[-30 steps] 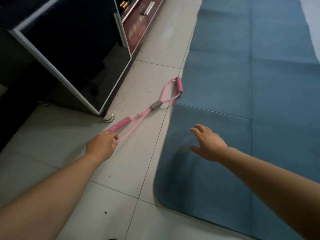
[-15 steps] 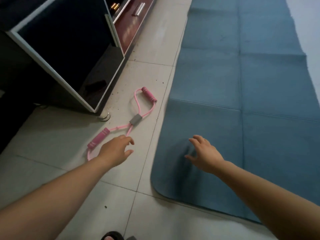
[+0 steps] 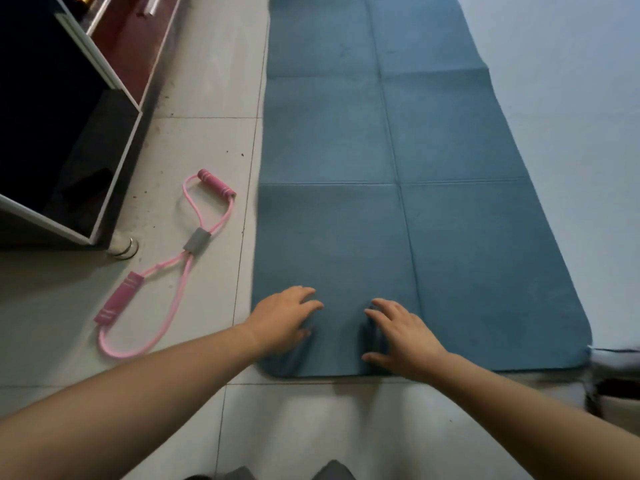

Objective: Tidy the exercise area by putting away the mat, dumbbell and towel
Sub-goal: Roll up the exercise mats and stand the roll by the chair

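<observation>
Left hand's (image 3: 282, 320) fingers (image 3: 306, 293) now on mat (image 3: 346, 150)

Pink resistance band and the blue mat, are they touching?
Apart. The head view shows bare floor tile between the pink resistance band and the left edge of the blue mat.

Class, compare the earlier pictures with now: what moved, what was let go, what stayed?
The left hand released the pink resistance band, now lying on the tiles beside the mat, and moved rightward to the mat's near end, joining the right hand. The mat stayed flat.
</observation>
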### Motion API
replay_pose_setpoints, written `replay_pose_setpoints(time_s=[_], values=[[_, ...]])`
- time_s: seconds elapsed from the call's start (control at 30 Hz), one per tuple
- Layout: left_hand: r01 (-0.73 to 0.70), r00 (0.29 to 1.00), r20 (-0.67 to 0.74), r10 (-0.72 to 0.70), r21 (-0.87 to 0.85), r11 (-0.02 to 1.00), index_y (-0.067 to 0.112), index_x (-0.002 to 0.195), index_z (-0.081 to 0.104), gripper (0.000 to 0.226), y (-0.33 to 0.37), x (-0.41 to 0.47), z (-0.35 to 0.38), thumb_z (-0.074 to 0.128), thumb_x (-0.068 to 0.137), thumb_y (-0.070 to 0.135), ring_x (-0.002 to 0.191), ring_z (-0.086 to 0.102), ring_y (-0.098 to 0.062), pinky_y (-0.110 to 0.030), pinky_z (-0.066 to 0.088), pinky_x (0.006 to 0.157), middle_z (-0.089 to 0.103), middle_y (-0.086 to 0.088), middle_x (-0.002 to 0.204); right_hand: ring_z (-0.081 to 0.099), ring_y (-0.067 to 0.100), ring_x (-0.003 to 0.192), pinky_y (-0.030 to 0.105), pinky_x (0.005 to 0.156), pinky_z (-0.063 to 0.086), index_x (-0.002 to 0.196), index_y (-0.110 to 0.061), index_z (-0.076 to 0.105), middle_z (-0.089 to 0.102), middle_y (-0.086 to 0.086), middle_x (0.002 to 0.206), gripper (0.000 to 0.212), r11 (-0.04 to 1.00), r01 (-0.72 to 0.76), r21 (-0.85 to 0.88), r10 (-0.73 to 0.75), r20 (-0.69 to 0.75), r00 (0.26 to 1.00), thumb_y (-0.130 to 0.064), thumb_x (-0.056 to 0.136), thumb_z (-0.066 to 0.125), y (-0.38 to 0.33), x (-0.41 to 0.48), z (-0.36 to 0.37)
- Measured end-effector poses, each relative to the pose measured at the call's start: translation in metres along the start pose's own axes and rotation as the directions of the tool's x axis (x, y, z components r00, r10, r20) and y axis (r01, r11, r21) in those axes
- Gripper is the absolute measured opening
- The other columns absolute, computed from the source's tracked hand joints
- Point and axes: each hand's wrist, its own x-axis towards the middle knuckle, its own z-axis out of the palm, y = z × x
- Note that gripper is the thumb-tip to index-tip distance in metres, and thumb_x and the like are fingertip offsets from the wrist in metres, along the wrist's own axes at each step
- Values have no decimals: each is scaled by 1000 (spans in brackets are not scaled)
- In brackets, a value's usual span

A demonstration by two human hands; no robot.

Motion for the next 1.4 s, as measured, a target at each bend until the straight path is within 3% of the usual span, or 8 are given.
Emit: replay_pose_setpoints(time_s=[0.27,0.4,0.53,0.67,0.93,1.1,1.27,1.4], values=[[2,987,162,-15,81,997,30,147,20,65,-5,-10,6,51,92,41,143,15,-22,-38,29,112,7,3,158,6,18,144,38,116,18,147,-23,20,5,-2,157,89,994,72,-82,-68,54,996,-52,77,65,10,-15,15],[16,991,135,-22,46,999,28,146,24,60,-3,-7,1,48,93,44,141,19,-20,-36,31,110,15,3,156,22,20,140,35,110,28,138,-25,40,20,0,154,66,991,130,-23,-129,50,990,-44,80,64,11,-17,7],[11,999,36,-7,-99,995,29,137,40,47,3,-5,-21,40,94,49,137,29,-15,-32,34,107,26,5,152,51,21,121,30,91,44,103,-22,68,48,-3,139,27,973,222,61,-219,-53,974,-40,86,58,16,-26,-21],[-74,991,-130,43,-244,967,24,123,55,65,15,2,-68,24,83,66,124,45,-14,-28,36,102,48,4,135,61,17,102,26,82,45,89,-19,71,63,-4,116,18,970,222,102,-203,-165,965,-35,86,63,25,-22,-76],[-30,982,-187,0,-157,987,26,107,64,28,29,8,-155,58,87,45,95,60,-13,-31,50,82,67,7,105,58,8,86,35,78,52,85,-24,69,63,-7,93,13,962,189,198,-128,-283,950,-37,83,67,27,1,-169],[58,971,-211,-110,-238,970,27,102,65,19,17,23,-152,59,89,39,88,58,-13,-33,50,79,66,7,98,57,9,90,25,72,46,91,-27,66,57,-14,89,22,971,123,206,-60,-288,956,-46,81,66,28,9,-175],[134,955,-206,-215,-349,928,28,105,65,21,5,33,-142,57,89,40,93,58,-13,-36,51,85,65,8,103,48,18,117,32,90,42,129,-28,49,49,-7,131,43,981,146,-125,-175,-266,948,-41,89,58,40,-4,-176],[157,939,-222,-264,-409,899,30,103,64,18,-8,41,-146,56,90,39,93,58,-13,-36,51,86,64,9,100,48,23,125,39,101,41,137,-18,45,50,1,136,72,943,138,-304,-240,-330,913,-42,75,74,49,-8,-166]])
